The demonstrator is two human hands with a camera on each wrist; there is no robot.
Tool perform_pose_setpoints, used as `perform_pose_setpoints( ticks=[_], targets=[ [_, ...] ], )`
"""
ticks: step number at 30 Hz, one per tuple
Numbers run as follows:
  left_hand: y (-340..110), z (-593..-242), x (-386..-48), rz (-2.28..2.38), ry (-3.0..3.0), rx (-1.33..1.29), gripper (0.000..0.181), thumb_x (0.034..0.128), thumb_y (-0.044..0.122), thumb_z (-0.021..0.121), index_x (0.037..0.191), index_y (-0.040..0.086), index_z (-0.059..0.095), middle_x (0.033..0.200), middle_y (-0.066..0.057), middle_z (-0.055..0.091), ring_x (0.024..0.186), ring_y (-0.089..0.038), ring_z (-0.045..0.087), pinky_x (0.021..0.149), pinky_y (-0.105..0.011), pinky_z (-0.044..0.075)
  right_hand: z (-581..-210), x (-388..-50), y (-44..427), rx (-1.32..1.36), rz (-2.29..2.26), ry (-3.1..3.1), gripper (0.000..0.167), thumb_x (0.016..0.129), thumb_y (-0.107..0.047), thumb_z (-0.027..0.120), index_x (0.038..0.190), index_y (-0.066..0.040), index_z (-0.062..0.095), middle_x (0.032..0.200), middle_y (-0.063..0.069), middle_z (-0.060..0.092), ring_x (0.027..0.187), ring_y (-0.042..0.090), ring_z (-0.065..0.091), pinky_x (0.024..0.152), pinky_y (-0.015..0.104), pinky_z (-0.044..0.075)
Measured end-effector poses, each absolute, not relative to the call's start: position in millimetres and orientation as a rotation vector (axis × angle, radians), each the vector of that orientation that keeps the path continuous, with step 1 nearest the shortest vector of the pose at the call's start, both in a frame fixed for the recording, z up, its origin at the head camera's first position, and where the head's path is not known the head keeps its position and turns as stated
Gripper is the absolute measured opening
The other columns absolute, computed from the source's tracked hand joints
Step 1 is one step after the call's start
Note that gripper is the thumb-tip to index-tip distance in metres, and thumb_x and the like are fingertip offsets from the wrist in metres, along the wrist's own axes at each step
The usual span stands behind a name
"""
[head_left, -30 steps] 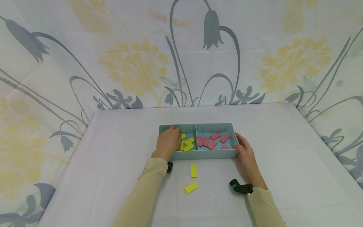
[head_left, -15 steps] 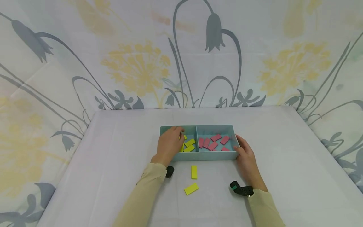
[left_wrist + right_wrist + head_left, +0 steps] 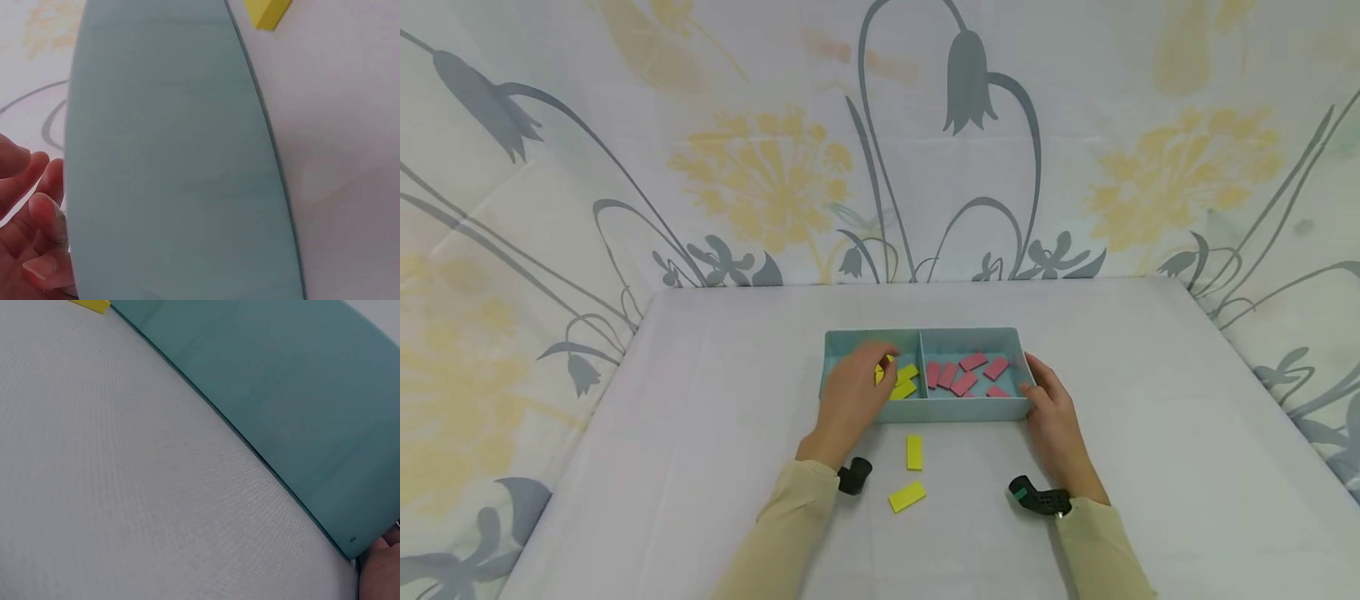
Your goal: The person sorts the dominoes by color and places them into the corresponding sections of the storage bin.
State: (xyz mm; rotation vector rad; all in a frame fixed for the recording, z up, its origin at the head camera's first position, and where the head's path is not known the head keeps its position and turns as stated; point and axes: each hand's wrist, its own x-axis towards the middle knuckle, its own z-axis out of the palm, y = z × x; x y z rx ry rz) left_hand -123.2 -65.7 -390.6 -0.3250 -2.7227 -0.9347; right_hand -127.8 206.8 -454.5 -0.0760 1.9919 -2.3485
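A light blue two-compartment box (image 3: 955, 409) stands on the white-covered table. Yellow blocks (image 3: 904, 390) lie in its left compartment, partly hidden by my left hand (image 3: 853, 392). That hand hovers over the front wall, fingers loosely bent; no block shows between them in the left wrist view, where the hand (image 3: 31, 231) appears beyond the box wall (image 3: 169, 156). Several pink blocks (image 3: 964, 383) are spread in the right compartment. At the box's right end, my right hand (image 3: 1054, 417) grips the box, thumb at the rim and fingers along the outside.
Two yellow blocks lie on the table before the box: an upright-lying one (image 3: 913, 452) and a slanted one (image 3: 907, 497) closer to me. Black wrist cameras (image 3: 854, 477) sit on both wrists. Flower-patterned cloth (image 3: 760, 167) hangs behind and at both sides.
My left hand has risen from the left compartment and shifted slightly right and toward me, uncovering the compartment's left part. The right hand keeps its grip on the box.
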Motion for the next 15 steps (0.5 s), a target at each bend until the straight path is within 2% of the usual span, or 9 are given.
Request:
perform_pose_setpoints(
  ticks=[10,15],
  targets=[
    [-62.3,-393.6,-100.5,-1.081,-2.663,-0.334,0.021,0.0873,0.019,0.053,0.105,0.016,0.063,0.080,0.008,0.055,0.058,-0.008,0.044,0.049,-0.020,0.039,-454.9,-129.1,207.8,-0.061,-2.352,1.999,0.049,0.095,-0.015,0.039,0.141,-0.007,0.022,0.146,0.007,0.014,0.131,0.022,0.015,0.100,0.022,0.027],
    [-62.0,-397.1,-89.6,-1.078,-2.673,-0.365,0.019,0.0867,0.017,0.054,0.103,0.016,0.064,0.077,0.009,0.054,0.057,-0.007,0.042,0.050,-0.019,0.038,-455.8,-128.6,206.7,-0.067,-2.375,1.965,0.049,0.095,-0.014,0.039,0.141,-0.007,0.022,0.146,0.008,0.015,0.131,0.023,0.016,0.100,0.022,0.028]
  ],
)
